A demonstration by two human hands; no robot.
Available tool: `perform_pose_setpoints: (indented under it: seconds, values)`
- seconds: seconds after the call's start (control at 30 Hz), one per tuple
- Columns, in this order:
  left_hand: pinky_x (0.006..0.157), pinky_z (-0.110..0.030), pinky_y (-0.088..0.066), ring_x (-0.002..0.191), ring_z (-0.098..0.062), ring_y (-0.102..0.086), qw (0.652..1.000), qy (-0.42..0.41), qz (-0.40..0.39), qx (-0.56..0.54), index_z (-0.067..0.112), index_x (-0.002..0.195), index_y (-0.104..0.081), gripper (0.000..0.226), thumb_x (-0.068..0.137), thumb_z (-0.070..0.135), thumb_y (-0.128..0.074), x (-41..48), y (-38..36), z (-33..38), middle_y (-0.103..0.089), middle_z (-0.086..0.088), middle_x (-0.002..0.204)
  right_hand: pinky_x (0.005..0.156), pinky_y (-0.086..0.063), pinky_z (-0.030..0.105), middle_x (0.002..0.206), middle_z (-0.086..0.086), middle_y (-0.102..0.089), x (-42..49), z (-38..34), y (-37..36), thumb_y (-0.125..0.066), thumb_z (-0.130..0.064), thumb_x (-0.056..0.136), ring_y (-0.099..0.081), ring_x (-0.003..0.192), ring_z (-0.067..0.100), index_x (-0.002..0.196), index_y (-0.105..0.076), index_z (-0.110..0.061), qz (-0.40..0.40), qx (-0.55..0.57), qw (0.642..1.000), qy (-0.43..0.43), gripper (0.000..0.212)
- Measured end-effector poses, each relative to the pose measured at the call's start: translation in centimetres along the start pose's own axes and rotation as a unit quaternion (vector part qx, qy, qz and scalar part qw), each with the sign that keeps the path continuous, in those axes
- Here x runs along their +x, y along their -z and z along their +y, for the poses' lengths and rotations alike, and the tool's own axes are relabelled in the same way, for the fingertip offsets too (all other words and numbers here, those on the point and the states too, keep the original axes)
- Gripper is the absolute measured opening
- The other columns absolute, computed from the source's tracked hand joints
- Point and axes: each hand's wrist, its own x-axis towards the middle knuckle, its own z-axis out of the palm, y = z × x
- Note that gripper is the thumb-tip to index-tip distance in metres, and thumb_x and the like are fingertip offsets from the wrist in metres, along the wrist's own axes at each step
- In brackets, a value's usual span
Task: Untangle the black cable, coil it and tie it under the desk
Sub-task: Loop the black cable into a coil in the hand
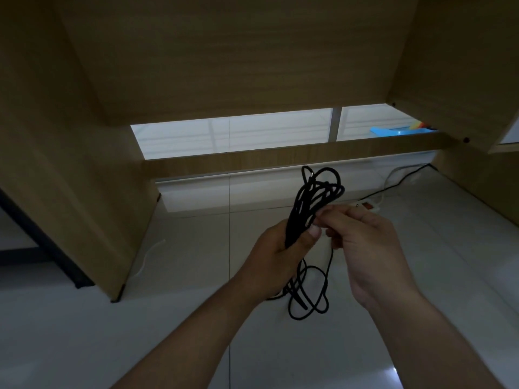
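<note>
A black cable [314, 192], gathered into several long loops, is gripped around its middle by my left hand [280, 248]. The loops stick up above the fist and hang down below it toward the white tiled floor. My right hand [362, 231] is close beside it on the right, its fingertips pinched at the bundle next to my left thumb. What they pinch is too small to make out. One strand drops from under my right hand into the lower loops [311, 293]. Both hands are in the leg space under the wooden desk [224, 66].
The desk's left side panel [84, 178] and right side panel [463, 108] wall in the space. A wooden crossbar [280, 158] runs across the back. A white power strip [368, 205] with a black lead lies on the floor behind my hands. A thin white cord [146, 256] lies by the left panel.
</note>
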Motion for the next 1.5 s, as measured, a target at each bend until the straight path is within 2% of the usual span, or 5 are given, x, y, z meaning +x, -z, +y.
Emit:
perform_pose_setpoints:
  seconds: [0.3,1.03,1.2,1.37,1.5]
  values:
    - [0.044,-0.024,-0.041,0.041,-0.010,-0.040,0.974,0.115,0.104,-0.164,0.016,0.072,-0.056,0.049,0.082,0.063,-0.059,1.3,2.8,0.4,-0.042,0.005,0.050,0.073,-0.045,0.019,0.095,-0.015,-0.066,-0.4,1.7,-0.6,-0.056,-0.026,0.089,-0.059,0.085,-0.004,0.106,-0.066,-0.032,-0.091,-0.230,0.966,-0.080,0.021]
    - [0.052,-0.026,-0.045,0.049,-0.010,-0.044,0.961,0.077,0.175,-0.199,0.015,0.096,-0.069,0.027,0.097,0.037,-0.054,1.4,3.8,-0.3,-0.042,0.003,0.057,0.045,-0.046,0.020,0.062,-0.005,-0.066,-2.5,2.2,-2.6,-0.062,-0.028,0.091,-0.058,0.047,0.007,0.077,-0.072,-0.026,-0.194,-0.241,0.950,-0.049,0.017]
    - [0.078,-0.033,-0.046,0.061,-0.012,-0.055,0.956,0.120,0.127,-0.234,0.018,0.078,-0.059,0.032,0.096,0.043,-0.051,1.4,2.8,0.1,-0.041,0.004,0.054,0.049,-0.055,0.024,0.109,-0.005,-0.056,-2.3,2.5,-2.3,-0.068,-0.063,0.069,-0.065,0.075,0.009,0.107,-0.052,-0.033,-0.161,-0.282,0.939,-0.116,0.052]
    - [0.082,-0.026,-0.056,0.119,-0.007,-0.059,0.960,0.137,0.002,-0.244,0.023,0.075,-0.049,0.040,0.098,0.054,-0.038,1.3,2.9,0.1,-0.071,0.006,0.118,0.059,-0.057,0.029,0.100,-0.003,-0.070,-1.9,2.4,-1.9,-0.080,-0.041,0.065,-0.072,0.069,0.016,0.130,-0.039,-0.041,-0.200,-0.174,0.945,-0.190,0.077]
    - [0.087,-0.019,-0.049,0.114,0.002,-0.056,0.957,0.186,0.004,-0.224,0.034,0.064,-0.061,0.043,0.083,0.069,-0.045,0.9,2.4,0.7,-0.064,0.015,0.122,0.045,-0.042,0.012,0.072,-0.005,-0.068,-1.9,2.7,-2.0,-0.073,-0.021,0.074,-0.059,0.054,-0.001,0.105,-0.058,-0.031,-0.197,-0.214,0.944,-0.156,0.036]
